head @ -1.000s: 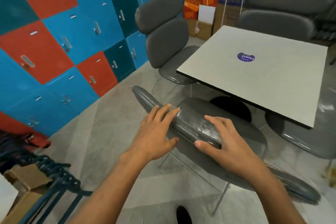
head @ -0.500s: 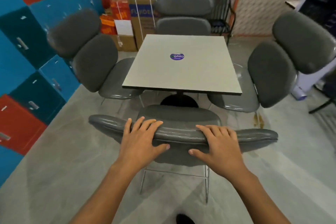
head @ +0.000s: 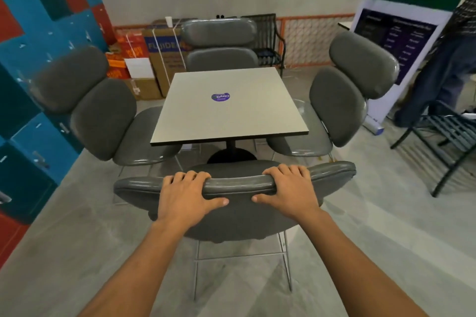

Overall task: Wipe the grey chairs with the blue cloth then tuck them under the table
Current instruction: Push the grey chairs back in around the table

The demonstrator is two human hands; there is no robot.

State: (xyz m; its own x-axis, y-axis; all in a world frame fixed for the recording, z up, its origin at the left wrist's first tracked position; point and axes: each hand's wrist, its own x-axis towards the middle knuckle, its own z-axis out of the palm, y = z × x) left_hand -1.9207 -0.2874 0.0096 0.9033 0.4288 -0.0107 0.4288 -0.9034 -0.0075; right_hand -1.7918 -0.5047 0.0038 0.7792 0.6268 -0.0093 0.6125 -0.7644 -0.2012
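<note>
Grey near chair [head: 231, 216] sits right in front of you, your left hand [head: 186, 197] and right hand [head: 291, 192] both curled over its top cushion, thumbs on your side. Past it stands the table [head: 226, 113], three more chairs tucked around.

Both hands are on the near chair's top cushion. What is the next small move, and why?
Probably push the near chair straight forward. Both the left hand and right hand grip its top cushion, it faces the table, and its seat is not yet under the near edge.
</note>
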